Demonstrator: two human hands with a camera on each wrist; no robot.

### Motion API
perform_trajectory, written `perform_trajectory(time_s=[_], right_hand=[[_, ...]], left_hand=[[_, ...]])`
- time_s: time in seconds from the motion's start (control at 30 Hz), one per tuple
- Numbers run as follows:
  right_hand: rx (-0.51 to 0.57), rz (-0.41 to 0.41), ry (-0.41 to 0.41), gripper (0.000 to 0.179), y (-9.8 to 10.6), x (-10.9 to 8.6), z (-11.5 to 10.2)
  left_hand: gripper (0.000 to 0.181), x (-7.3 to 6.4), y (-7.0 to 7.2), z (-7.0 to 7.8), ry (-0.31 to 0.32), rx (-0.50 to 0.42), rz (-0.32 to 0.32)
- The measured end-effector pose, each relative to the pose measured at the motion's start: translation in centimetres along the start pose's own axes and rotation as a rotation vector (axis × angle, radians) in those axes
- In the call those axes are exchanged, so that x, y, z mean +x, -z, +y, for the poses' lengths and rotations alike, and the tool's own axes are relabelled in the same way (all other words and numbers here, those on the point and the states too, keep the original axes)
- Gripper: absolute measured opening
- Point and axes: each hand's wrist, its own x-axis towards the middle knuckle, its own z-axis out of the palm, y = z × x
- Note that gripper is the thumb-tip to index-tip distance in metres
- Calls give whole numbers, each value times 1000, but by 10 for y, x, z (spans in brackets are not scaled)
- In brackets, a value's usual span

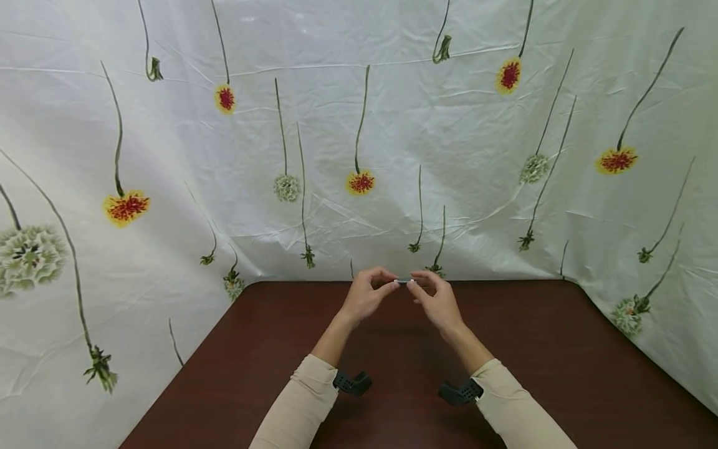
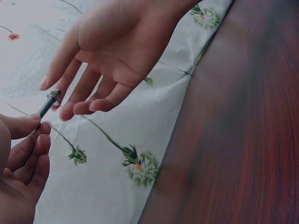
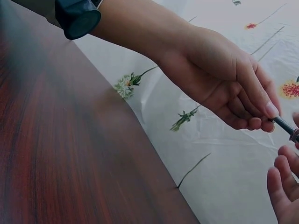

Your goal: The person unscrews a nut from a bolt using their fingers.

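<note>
My left hand [image 1: 361, 299] pinches the plain end of a small metal bolt [image 2: 44, 108] between thumb and fingertips. Near the bolt's other end sits a flanged nut [image 2: 54, 96], with a short bit of metal showing past it. My right hand [image 2: 117, 51] reaches in from the opposite side, its thumb and a finger on either side of the nut. In both wrist views a small gap shows between that thumb and the nut, while a fingertip lies close against it. The right wrist view cuts off part of the right hand [image 3: 287, 186] at the frame's edge.
Both hands are held up over the far part of a dark reddish-brown table [image 1: 392, 362]. A pale cloth [image 1: 325, 125] printed with flowers hangs behind and around it. Dark straps with a camera mount [image 1: 352, 382] sit at the wrists, by beige sleeves [image 1: 305, 399].
</note>
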Motion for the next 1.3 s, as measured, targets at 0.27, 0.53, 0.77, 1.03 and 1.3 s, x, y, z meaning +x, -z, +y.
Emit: perform_trajectory(time_s=[0.27,0.53,0.77,1.03,1.3], right_hand=[[53,15,54,20,1,1,1],[100,9,50,24,1,2,0],[49,8,65,21,2,2,-1],[38,28,13,24,2,2,1],[22,22,63,23,4,3,1]], left_hand=[[12,0,-2,0,-9,-3,11],[13,-1,-2,0,0,5,11],[12,-1,-2,0,11,16,5],[14,-1,-2,3,-3,34,-2],[14,0,-2,3,0,17,1]])
